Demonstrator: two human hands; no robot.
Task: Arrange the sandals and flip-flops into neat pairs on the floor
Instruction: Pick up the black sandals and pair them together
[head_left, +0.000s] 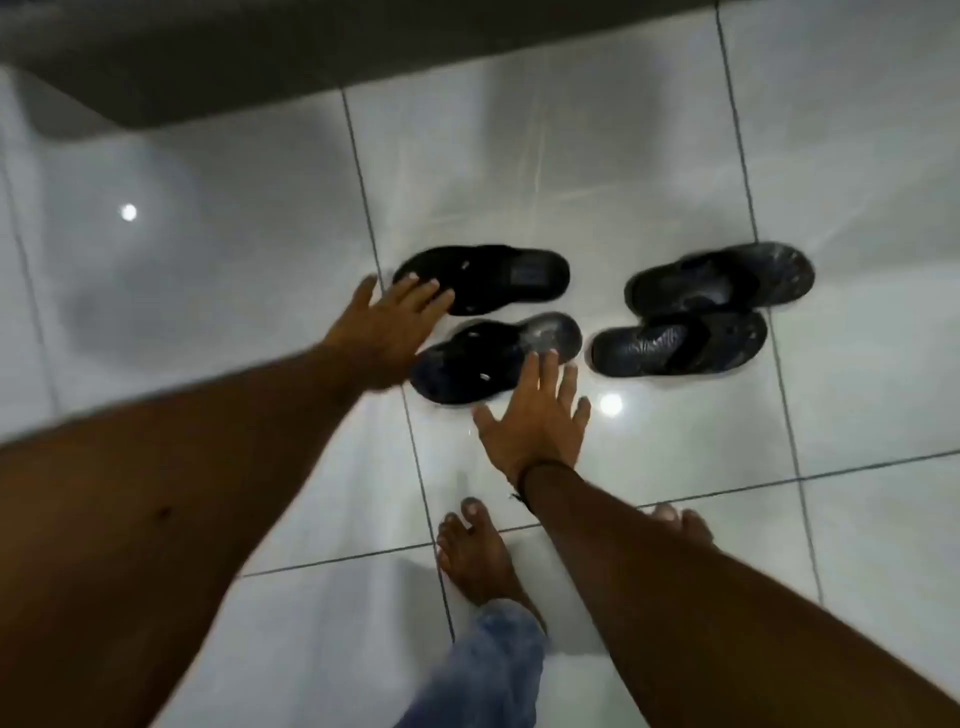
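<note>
Two pairs of dark footwear lie on the white tiled floor. The left pair is a black sandal (498, 278) with a second black sandal (483, 358) just below it, both lying sideways. To the right lie two dark flip-flops, one (722, 278) above the other (675, 345), side by side. My left hand (387, 322) is spread open, its fingertips over the toe end of the upper sandal. My right hand (540, 415) is open too, fingers reaching the lower sandal's edge. Neither hand grips anything.
Glossy white tiles (857, 182) with dark grout lines cover the floor and reflect lamps. A dark grey step or wall base (311, 47) runs along the top. My bare feet (478, 556) and a jeans leg (488, 670) are at the bottom centre.
</note>
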